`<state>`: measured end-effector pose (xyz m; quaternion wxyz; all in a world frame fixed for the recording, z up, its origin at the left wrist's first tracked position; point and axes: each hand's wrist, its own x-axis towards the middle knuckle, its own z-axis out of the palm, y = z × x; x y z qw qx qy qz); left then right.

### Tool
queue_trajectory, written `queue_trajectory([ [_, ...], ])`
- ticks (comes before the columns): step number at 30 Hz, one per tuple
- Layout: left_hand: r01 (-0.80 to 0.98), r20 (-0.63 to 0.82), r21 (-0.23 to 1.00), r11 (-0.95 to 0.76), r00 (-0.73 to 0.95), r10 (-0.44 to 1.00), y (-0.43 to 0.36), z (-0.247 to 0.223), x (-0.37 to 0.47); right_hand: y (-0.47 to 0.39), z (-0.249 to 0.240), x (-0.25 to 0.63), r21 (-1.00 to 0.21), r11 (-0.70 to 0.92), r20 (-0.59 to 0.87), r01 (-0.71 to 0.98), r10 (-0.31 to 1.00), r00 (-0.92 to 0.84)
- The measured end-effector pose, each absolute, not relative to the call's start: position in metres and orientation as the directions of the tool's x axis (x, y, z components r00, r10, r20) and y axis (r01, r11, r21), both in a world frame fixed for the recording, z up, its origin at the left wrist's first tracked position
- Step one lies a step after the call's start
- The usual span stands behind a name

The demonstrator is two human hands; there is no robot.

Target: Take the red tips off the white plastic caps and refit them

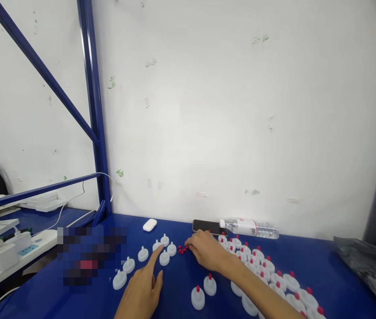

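My left hand [143,288] holds nothing; its index finger stretches out to a white nozzle cap [164,258] in a loose group of several bare ones on the blue table [174,292]. At the edge of a small pile of red tip caps [181,250], my right hand [204,250] is closed, its fingertips pinched on a red tip cap that they mostly hide. Two white nozzle caps with red tips [198,299] stand between my hands, near the front. Many more red-tipped nozzle caps [277,279] stand in rows to the right, partly behind my right forearm.
A black phone [201,225] and a clear water bottle [250,227] lie by the wall. A white case [149,225] sits further left. Power strips with chargers [5,253] are at far left, beside a blue metal post [91,102]. A dark plastic bag [363,261] lies right.
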<state>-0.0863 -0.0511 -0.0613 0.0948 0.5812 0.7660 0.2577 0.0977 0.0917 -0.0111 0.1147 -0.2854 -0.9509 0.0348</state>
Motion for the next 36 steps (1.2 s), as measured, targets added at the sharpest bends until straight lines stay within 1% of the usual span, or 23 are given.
queue_trajectory([
  [2, 0.872, 0.139, 0.446, 0.203, -0.292, 0.946, -0.052, -0.060, -0.084, 0.093, -0.013, 0.098, -0.111, 0.831, 0.192, 0.545, 0.556, -0.809],
  [4, 0.885, 0.130, 0.422, 0.196, -0.273, 0.953, -0.053, -0.058, -0.082, 0.094, -0.014, 0.097, -0.106, 0.827, 0.189, 0.553, 0.562, -0.805],
  [8, 0.870, 0.149, 0.463, 0.168, -0.263, 0.953, -0.055, -0.053, -0.080, 0.097, -0.016, 0.095, -0.137, 0.823, 0.180, 0.551, 0.568, -0.803],
  [13, 0.848, 0.204, 0.485, 0.211, -0.344, 0.917, -0.053, -0.051, -0.080, 0.101, -0.016, 0.095, -0.207, 0.831, 0.181, 0.516, 0.551, -0.815],
  [15, 0.836, 0.194, 0.493, 0.241, -0.376, 0.906, -0.052, -0.053, -0.082, 0.101, -0.014, 0.095, -0.266, 0.825, 0.209, 0.498, 0.554, -0.806],
  [18, 0.829, 0.158, 0.500, 0.252, -0.373, 0.914, -0.050, -0.059, -0.086, 0.096, -0.010, 0.093, -0.399, 0.807, 0.283, 0.436, 0.561, -0.778],
  [22, 0.838, 0.171, 0.505, 0.207, -0.333, 0.927, -0.049, -0.059, -0.086, 0.080, -0.003, 0.084, -0.579, 0.768, 0.357, 0.273, 0.540, -0.762],
  [26, 0.825, 0.206, 0.539, 0.171, -0.326, 0.923, -0.051, -0.048, -0.078, 0.066, -0.005, 0.072, -0.739, 0.666, 0.361, 0.103, 0.520, -0.774],
  [30, 0.810, 0.230, 0.572, 0.132, -0.313, 0.922, -0.052, -0.040, -0.071, 0.061, -0.013, 0.065, -0.818, 0.574, 0.347, 0.018, 0.519, -0.782],
  [36, 0.805, 0.261, 0.581, 0.121, -0.325, 0.909, -0.051, -0.040, -0.071, 0.060, -0.015, 0.064, -0.860, 0.510, 0.346, -0.011, 0.568, -0.746],
])
